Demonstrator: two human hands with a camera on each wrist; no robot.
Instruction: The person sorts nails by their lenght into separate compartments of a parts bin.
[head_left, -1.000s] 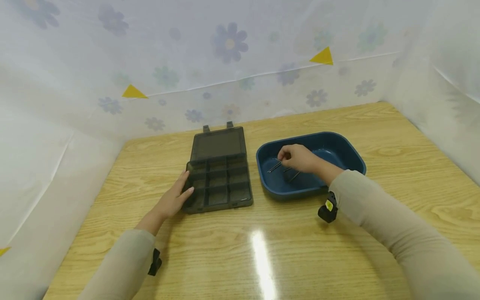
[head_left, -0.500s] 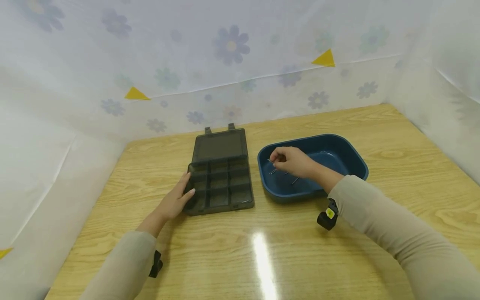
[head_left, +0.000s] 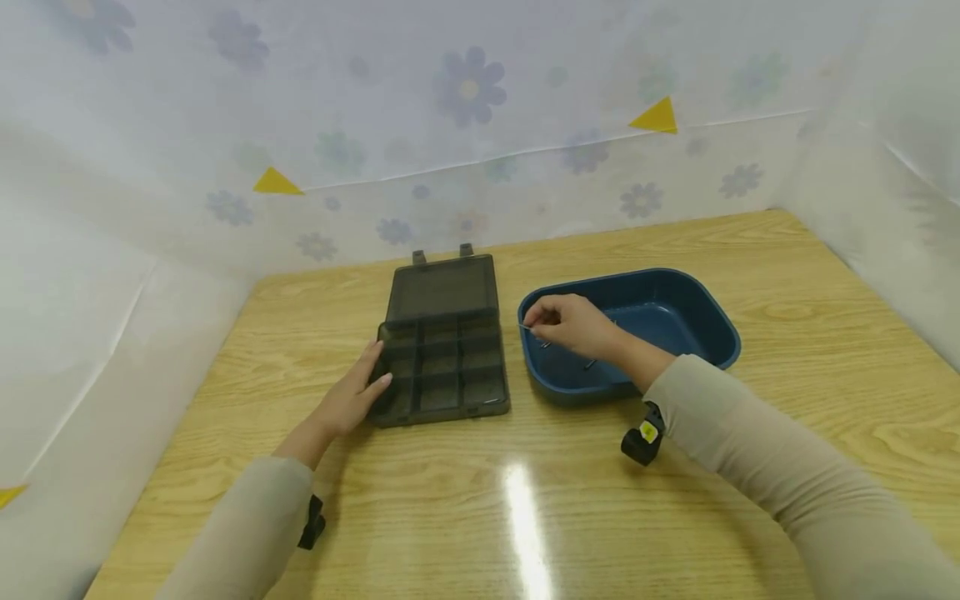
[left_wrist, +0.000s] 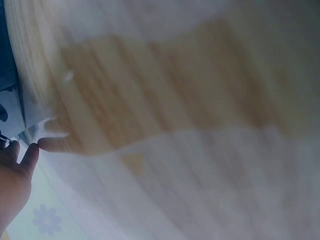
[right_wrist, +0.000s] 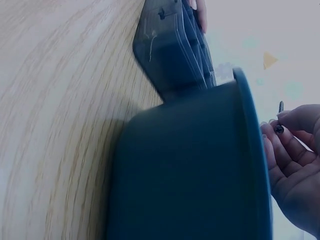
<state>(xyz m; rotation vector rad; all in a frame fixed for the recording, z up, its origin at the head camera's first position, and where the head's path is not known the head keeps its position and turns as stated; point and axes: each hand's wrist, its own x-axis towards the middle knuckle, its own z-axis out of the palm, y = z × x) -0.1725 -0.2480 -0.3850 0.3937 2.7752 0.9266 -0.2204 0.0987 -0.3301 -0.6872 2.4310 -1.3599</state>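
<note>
In the head view my right hand (head_left: 573, 327) is over the left rim of a blue basin (head_left: 652, 325). Between thumb and fingertips it pinches a screw (right_wrist: 281, 107); its threaded end and cross-slotted head show in the right wrist view. A few thin metal pieces, like screws (head_left: 590, 364), lie on the basin floor, partly hidden under the hand. To the left sits a dark translucent compartment box (head_left: 448, 412), its lid (head_left: 442, 287) folded back. My left hand (head_left: 347, 402) rests against the box's left edge, fingers extended and thumb over the rim.
Both containers stand on a wood-grain table (head_left: 420, 508), with a narrow strip of tabletop between them. A flower-printed white sheet (head_left: 405, 108) hangs behind and at both sides. Black cameras (head_left: 642, 437) are strapped at the wrists.
My right hand has moved left across the basin to its left rim, with the screw between its fingertips. The left hand and the box have stayed in place.
</note>
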